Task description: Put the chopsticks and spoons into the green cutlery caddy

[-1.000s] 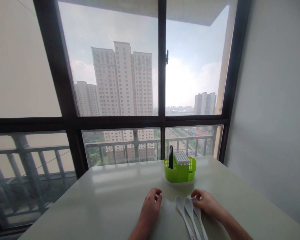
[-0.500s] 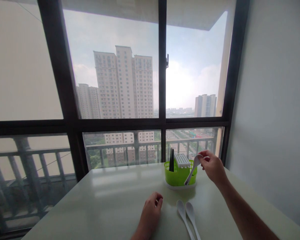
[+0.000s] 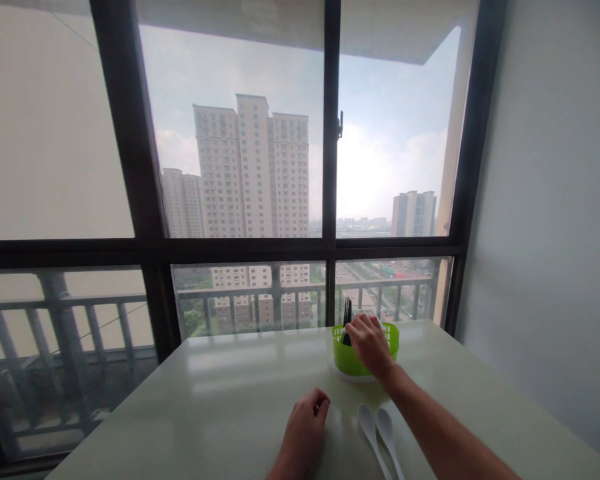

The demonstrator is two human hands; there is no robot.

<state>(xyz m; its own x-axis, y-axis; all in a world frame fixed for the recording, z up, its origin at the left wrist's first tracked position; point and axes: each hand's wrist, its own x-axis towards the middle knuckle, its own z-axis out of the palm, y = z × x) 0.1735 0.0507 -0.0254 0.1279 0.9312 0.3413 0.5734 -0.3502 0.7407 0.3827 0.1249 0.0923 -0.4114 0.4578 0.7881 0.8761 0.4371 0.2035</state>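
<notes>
A lime-green cutlery holder (image 3: 393, 339) on a white base stands on the pale table (image 3: 220, 407) near the window, with black chopsticks (image 3: 347, 313) upright in its left part. My right hand (image 3: 370, 347) lies palm down over the holder's top, fingertips by the chopsticks. The white spoon it carried is hidden, so what it grips cannot be made out. Two white spoons (image 3: 377, 433) lie side by side on the table near me, bowls pointing away. My left hand (image 3: 305, 433) rests on the table left of them, fingers curled in, holding nothing.
A large dark-framed window (image 3: 330, 167) runs along the table's far edge, with a balcony railing and tall buildings outside. A plain grey wall (image 3: 555, 233) closes the right side. The table's left edge (image 3: 110, 413) drops off towards the window.
My right hand lifted one white spoon from the three on the table, carried it to the green holder and now sits on top of it. The left hand stayed put.
</notes>
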